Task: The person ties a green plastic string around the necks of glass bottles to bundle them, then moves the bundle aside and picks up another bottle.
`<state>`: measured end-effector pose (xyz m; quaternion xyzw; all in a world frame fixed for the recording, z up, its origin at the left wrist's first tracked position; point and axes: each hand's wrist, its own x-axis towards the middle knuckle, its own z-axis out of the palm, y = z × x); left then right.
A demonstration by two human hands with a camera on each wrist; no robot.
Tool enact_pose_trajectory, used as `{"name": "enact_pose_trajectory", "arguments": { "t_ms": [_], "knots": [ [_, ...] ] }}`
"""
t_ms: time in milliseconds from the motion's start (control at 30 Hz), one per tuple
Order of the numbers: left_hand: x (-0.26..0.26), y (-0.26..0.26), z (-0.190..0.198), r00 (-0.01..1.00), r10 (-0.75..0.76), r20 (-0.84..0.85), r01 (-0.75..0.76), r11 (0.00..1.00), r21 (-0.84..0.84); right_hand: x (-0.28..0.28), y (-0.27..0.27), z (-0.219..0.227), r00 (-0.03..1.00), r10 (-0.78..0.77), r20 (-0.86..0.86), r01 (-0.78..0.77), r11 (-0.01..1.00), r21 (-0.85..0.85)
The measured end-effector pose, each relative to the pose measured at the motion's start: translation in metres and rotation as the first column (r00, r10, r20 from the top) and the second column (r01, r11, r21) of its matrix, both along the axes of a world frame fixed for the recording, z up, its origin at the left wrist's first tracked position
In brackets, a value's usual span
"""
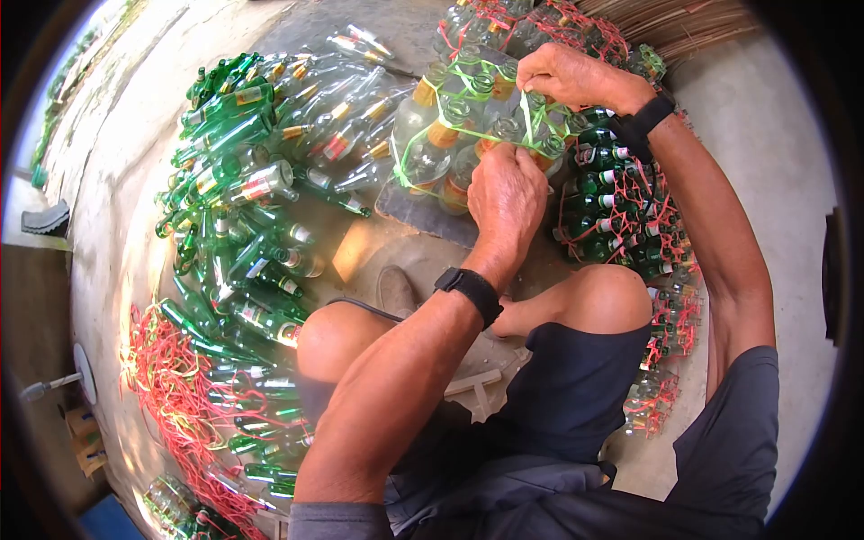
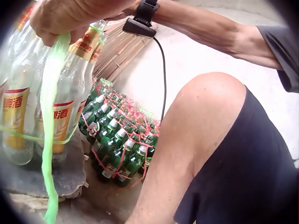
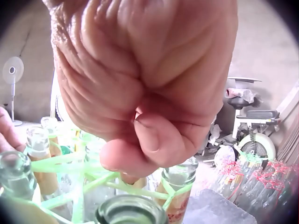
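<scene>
clear glass bottles (image 1: 414,123) upright, bunched on grey slab (image 1: 423,219), light-green twine (image 2: 47,154) round necks

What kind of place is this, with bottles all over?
Maybe a yard or workshop where empty bottles get sorted. Loose green bottles pile on the concrete floor, others stand bundled with red twine, and a standing fan is nearby.

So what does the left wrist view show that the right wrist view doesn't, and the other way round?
Only the left wrist view: the green glass bottles and a bare bent knee.
Only the right wrist view: the white standing fan and a black padded seat above a white wheel.
Both: clear glass bottles bound with light green plastic ribbon, plus red plastic cord on other bottles behind.
</scene>
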<state>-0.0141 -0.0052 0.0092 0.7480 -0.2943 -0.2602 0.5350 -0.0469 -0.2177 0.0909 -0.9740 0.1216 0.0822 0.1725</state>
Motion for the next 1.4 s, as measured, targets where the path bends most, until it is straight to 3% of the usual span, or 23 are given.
{"name": "enact_pose_trajectory", "arguments": {
  "t_ms": [33,167,233,367,667,867,933,967,1033,1067,1133,1400],
  "knots": [
    [0.0,0.0,0.0,1.0,-0.001,0.0,0.001,1.0,0.01,0.0,0.008,0.007,0.993,-0.097,-0.063,0.1,0.993,0.055],
    [0.003,0.001,0.002,1.0,-0.008,-0.007,0.008,0.999,0.041,0.001,-0.005,-0.003,0.997,-0.079,0.0,0.079,0.994,0.071],
    [0.005,0.003,0.003,1.0,-0.009,0.0,0.009,0.999,0.05,0.003,-0.007,-0.004,0.985,-0.158,-0.062,0.164,0.98,0.116],
    [0.009,0.006,0.003,1.0,-0.029,-0.012,0.03,0.995,0.093,0.007,-0.014,-0.005,0.988,-0.129,-0.088,0.135,0.989,0.067],
    [0.02,0.009,-0.009,0.997,-0.071,-0.026,0.074,0.993,0.091,0.002,-0.005,0.001,0.961,-0.237,-0.141,0.254,0.96,0.118],
    [0.027,0.017,-0.01,0.995,-0.093,-0.042,0.096,0.992,0.085,-0.014,0.007,0.001,0.968,-0.246,-0.058,0.252,0.954,0.161],
    [0.03,0.02,-0.007,0.992,-0.115,-0.043,0.118,0.991,0.069,-0.02,0.012,-0.006,0.965,-0.102,0.243,0.112,0.993,-0.026],
    [0.03,0.021,-0.007,0.993,-0.113,-0.044,0.116,0.991,0.068,-0.026,0.016,-0.009,0.965,-0.1,0.242,0.11,0.994,-0.027],
    [0.03,0.021,-0.009,0.994,-0.103,-0.02,0.104,0.993,0.056,-0.039,0.057,-0.003,0.922,-0.268,0.281,0.287,0.957,-0.029],
    [0.03,0.02,-0.01,0.994,-0.104,-0.02,0.105,0.993,0.055,-0.047,0.065,-0.011,0.928,-0.215,0.304,0.268,0.953,-0.143],
    [0.031,0.021,-0.01,0.992,-0.118,-0.036,0.118,0.993,0.019,-0.051,0.081,-0.022,0.908,-0.237,0.344,0.322,0.921,-0.217],
    [0.035,0.025,-0.007,0.99,-0.14,0.011,0.14,0.99,-0.033,-0.056,0.091,-0.045,0.847,-0.34,0.41,0.429,0.892,-0.146]
  ]
}}
